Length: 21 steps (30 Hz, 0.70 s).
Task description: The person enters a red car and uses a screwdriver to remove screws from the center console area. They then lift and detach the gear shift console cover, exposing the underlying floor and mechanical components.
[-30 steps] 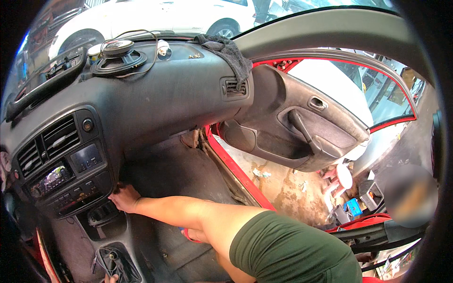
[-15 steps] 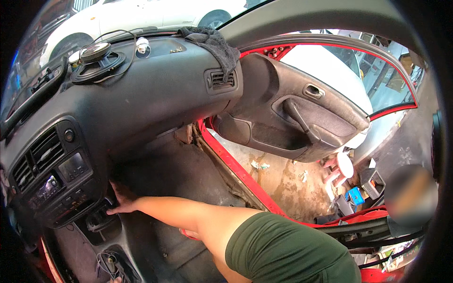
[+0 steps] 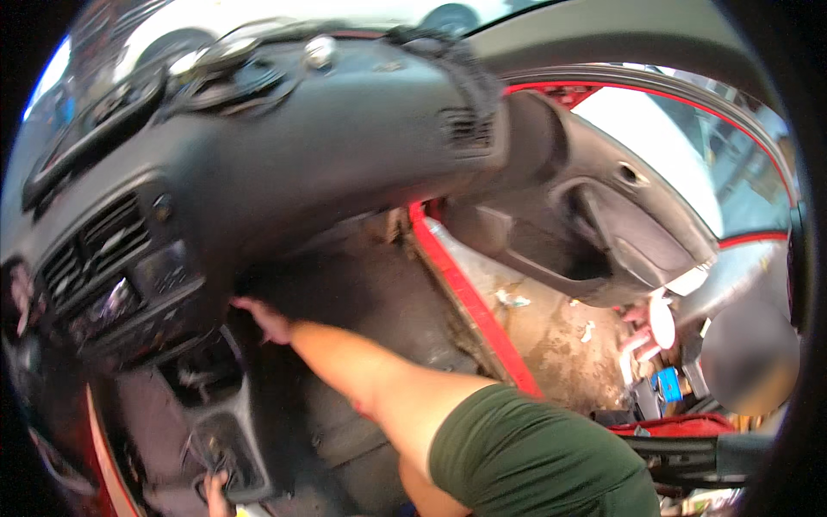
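My right arm reaches from a dark green sleeve into the passenger footwell. My right hand (image 3: 271, 323) is beside the front of the dark grey centre console (image 3: 245, 396), blurred, with fingers stretched toward its side; nothing shows in them, and some fingertips fade into shadow. At the bottom edge my left hand (image 3: 217, 493) is partly in view beside the gear lever surround (image 3: 228, 452). Its thumb and a finger are curled close together on something I cannot make out. Ahead of the lever surround is a dark open pocket (image 3: 202, 370). The radio (image 3: 116, 303) sits above it.
A speaker (image 3: 233, 90) with a cable, a small white object (image 3: 320, 52) and a dark cloth (image 3: 444, 56) lie on the dashboard (image 3: 327, 138). The door (image 3: 646, 215) stands wide. Outside are a stool (image 3: 662, 321) and a blue box (image 3: 666, 384).
The view has shifted, so the car appears farther right. My right hand's thumb has come away from the console pocket's edge. More of my left hand now shows by the gear lever.
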Available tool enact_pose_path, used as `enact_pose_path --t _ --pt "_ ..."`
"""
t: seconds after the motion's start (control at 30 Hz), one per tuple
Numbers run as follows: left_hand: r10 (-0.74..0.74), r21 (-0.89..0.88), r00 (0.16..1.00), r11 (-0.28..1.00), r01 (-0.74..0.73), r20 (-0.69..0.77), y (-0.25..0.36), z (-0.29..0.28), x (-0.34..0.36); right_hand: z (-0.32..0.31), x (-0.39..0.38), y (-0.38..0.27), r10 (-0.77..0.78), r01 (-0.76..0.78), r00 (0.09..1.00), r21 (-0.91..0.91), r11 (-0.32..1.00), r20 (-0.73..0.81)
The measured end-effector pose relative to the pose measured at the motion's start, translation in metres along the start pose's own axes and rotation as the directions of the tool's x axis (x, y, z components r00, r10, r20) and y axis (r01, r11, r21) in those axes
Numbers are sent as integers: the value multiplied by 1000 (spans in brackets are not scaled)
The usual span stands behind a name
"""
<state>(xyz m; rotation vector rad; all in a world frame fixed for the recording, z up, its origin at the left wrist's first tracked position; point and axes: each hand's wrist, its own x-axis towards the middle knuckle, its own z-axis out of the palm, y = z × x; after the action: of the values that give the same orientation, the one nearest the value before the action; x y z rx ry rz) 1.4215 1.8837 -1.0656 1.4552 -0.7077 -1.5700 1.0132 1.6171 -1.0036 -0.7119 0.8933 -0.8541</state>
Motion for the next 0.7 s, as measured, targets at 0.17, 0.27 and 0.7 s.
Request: enact_pose_path --t 0.17,0.27,0.7 --pt "-127 119 988 983 137 -94 19 29 4 -27 9 40 120 -128 979 -37 991 -168" --pt "-123 141 985 984 106 122 25 46 11 -32 10 58 313 -304 902 78 949 -298" --pt "-175 -45 984 983 177 41 12 29 1 -54 42 129 312 -279 918 161 947 -244"
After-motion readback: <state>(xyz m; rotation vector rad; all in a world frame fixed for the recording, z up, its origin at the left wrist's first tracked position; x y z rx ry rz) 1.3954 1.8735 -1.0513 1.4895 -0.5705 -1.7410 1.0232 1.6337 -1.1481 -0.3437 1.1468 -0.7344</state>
